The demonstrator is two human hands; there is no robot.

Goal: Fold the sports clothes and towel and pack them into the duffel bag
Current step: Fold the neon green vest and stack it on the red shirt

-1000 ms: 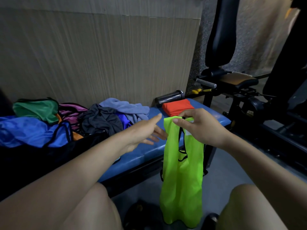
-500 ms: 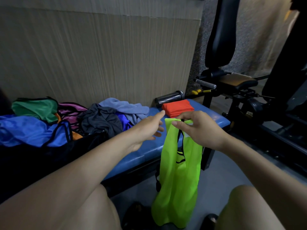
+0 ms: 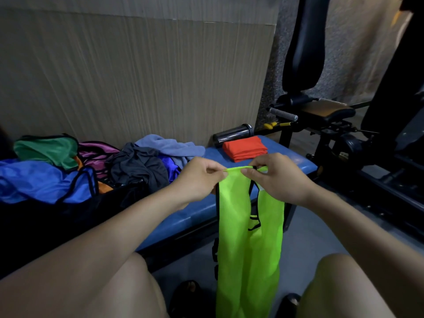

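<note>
You held the neon green bib [image 3: 250,230] up in front of your knees, hanging free over the floor just ahead of the blue surface [image 3: 296,159]. Your left hand [image 3: 199,177] pinched its top edge at one shoulder strap, fingers [image 3: 215,172] curled tight on the fabric; your right hand [image 3: 277,177] pinched the same edge just beside it, with only a short span of hem stretched between them. The bib looked thin, light and limp, probably slick mesh, so it would sag wherever it was unsupported; the two shoulder straps seemed the best places to hold for a straight fold. A folded orange garment [image 3: 245,148] lay on the surface beyond your hands, and the unfolded pile [image 3: 137,164] sat further left.
</note>
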